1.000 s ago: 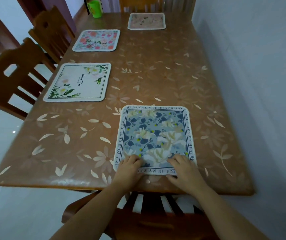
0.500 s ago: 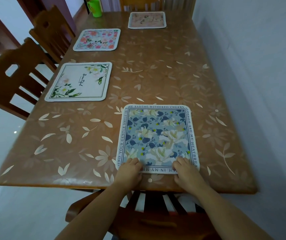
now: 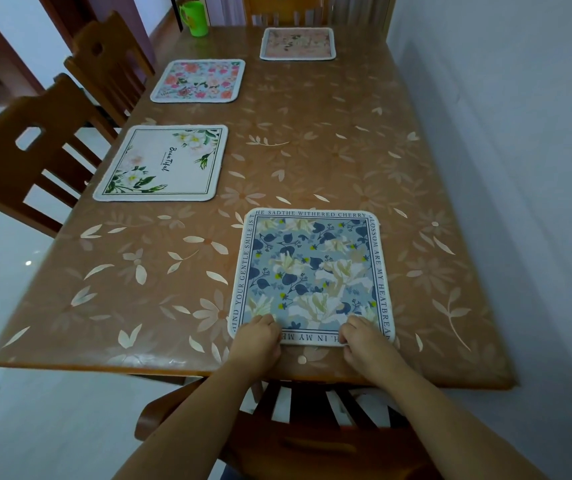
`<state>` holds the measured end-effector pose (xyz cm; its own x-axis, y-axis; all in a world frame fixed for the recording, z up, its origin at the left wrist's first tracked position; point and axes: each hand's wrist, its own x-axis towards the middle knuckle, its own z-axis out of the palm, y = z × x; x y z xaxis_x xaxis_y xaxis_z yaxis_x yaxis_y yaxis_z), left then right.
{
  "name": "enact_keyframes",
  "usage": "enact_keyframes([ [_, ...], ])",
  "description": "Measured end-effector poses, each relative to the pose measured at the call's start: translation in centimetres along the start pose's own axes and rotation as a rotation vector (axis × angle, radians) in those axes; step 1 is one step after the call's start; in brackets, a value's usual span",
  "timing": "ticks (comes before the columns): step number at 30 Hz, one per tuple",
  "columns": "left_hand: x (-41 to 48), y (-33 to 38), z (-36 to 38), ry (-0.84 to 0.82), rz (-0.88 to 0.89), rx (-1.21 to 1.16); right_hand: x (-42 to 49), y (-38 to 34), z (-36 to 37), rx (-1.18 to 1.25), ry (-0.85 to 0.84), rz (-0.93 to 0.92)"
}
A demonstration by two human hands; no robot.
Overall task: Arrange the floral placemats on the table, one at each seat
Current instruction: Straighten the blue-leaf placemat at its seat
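Note:
A blue floral placemat with a lettered border lies flat at the near end of the brown table. My left hand pinches its near left corner and my right hand pinches its near right edge. A white placemat with green leaves and a pink flowered placemat lie along the left side. A pale pink placemat lies at the far end.
Wooden chairs stand on the left, at the far end and right below me. A green cup sits on the far left corner. A white wall runs along the table's right side.
Both hands have slid back towards the near edge of the blue placemat, from flat on it to pinching its edge. The mat has stayed in place.

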<state>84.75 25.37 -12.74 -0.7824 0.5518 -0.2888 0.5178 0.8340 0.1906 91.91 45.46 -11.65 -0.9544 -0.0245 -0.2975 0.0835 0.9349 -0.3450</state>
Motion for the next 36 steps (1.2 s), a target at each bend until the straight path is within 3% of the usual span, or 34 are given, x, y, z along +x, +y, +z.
enact_keyframes([
  [18, -0.5, -1.5, -0.5, -0.014, -0.086, -0.013, 0.6, -1.2, 0.2, 0.008, 0.036, -0.072],
  [36, -0.7, -1.4, -1.2, -0.031, -0.079, -0.053, -0.3, 0.2, 0.0, -0.055, 0.117, 0.037],
])
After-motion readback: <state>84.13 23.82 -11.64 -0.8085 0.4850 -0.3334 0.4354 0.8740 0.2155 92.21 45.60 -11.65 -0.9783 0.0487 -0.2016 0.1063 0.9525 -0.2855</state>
